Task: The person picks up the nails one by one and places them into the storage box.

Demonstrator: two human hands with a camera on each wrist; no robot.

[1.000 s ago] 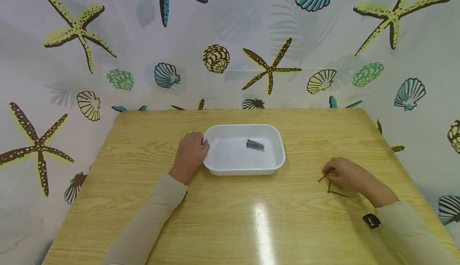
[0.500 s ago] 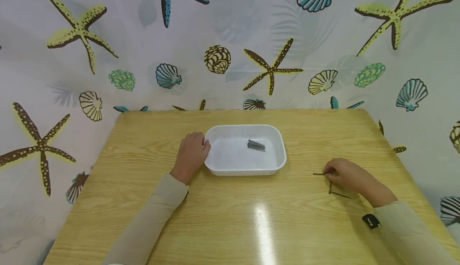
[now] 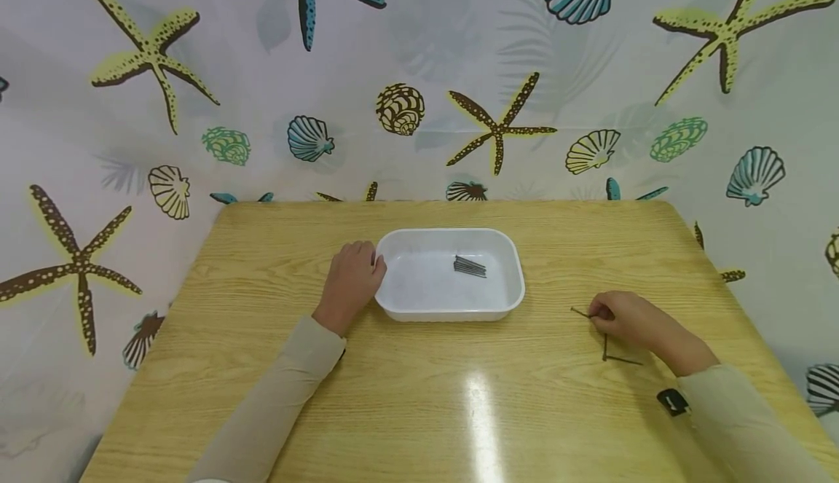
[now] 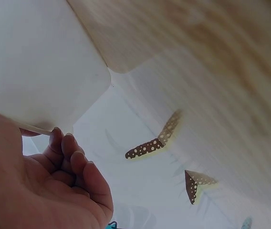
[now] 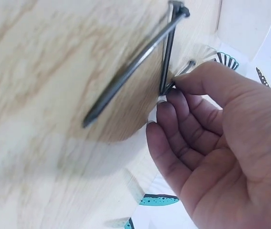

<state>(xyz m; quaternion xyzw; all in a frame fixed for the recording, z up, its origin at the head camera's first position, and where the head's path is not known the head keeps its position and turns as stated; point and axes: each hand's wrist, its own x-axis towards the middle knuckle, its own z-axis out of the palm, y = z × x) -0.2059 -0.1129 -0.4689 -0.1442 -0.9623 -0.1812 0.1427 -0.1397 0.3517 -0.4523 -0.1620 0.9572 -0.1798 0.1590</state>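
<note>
My left hand grips the left rim of a white plastic tray, thumb on the inner side. In the left wrist view its fingers curl at the edge of the tray. Inside the tray lies a small bundle of dark nails. To the right, my right hand pinches a nail between thumb and forefinger, low over the wood. Two more nails lie there, an upright one and a slanted one, their heads meeting at a corner. The held nail's inner end is close to the upright nail's tip.
The wooden table has a bright glare streak near the front. A patterned cloth with starfish and shells hangs behind and beside it. A black strap end dangles under the right sleeve.
The held nail has swung in my right fingers, from slanting down-left through level to slanting slightly up-left. My left hand stays on the tray rim. The lying nails look unmoved.
</note>
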